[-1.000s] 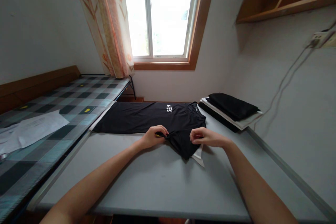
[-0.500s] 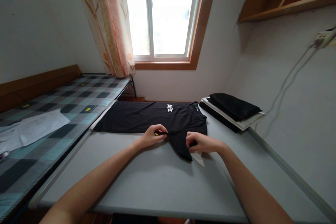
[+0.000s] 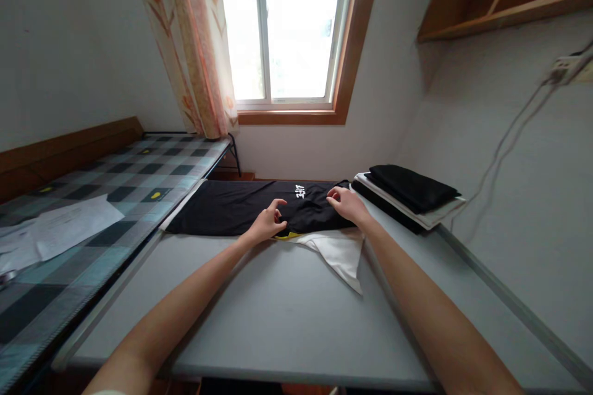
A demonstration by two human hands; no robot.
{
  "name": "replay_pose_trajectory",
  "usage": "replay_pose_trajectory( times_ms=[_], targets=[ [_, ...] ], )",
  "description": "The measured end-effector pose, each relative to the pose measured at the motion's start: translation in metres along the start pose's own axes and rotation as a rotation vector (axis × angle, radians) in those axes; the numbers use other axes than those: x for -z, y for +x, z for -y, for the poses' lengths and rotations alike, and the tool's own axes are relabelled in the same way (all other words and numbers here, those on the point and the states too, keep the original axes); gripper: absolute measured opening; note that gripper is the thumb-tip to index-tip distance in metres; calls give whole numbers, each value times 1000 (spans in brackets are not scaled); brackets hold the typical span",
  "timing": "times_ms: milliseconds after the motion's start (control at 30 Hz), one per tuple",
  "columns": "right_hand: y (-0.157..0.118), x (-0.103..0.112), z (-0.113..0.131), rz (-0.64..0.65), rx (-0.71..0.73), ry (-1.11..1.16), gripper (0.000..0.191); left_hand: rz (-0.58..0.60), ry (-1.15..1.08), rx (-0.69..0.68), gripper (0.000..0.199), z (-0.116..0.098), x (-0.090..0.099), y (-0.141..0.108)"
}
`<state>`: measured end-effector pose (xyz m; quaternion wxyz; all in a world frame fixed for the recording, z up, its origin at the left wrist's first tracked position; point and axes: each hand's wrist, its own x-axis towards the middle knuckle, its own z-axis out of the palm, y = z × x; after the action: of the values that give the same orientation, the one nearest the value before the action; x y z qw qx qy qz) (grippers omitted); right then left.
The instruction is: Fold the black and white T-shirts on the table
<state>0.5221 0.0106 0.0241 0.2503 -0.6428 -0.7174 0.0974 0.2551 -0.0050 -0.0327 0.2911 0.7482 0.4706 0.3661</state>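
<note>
Seen with fingers of the left hand (image 3: 265, 224) parted and free at the near edge of the black shirt (image 3: 227, 210), lying partly over white cloth (image 3: 341, 254) on the worktop (image 3: 278, 321), and with the right hand (image 3: 351, 204) over its right-hand end, perhaps for steadying, with grip impossible to tell.

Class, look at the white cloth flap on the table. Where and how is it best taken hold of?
The white flap is probably best pinched by its pointed tip, coming from the near side: it juts from the near edge of the black shirt and narrows toward the front of the table, so that corner looks easiest to reach.
</note>
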Motion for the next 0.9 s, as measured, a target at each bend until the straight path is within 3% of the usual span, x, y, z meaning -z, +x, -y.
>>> replay_pose_trajectory(
  times_ms=[167,367,467,667,900],
  targets=[
    [-22,-19,-4,81,-41,-228,25,89,145,-48,51,-2,-2,-11],
    [-35,-27,-18,41,-74,-344,24,75,344,-114,22,-11,-4,-17],
    [-37,-27,-21,30,-72,-348,21,56,334,-109,15,-9,-5,-18],
    [-39,-24,-28,29,-90,-299,16,38,265,-85,26,-8,-7,-19],
    [-41,-21,-36,-20,-94,-339,15,24,237,-99,13,-9,-8,-21]
  ],
)
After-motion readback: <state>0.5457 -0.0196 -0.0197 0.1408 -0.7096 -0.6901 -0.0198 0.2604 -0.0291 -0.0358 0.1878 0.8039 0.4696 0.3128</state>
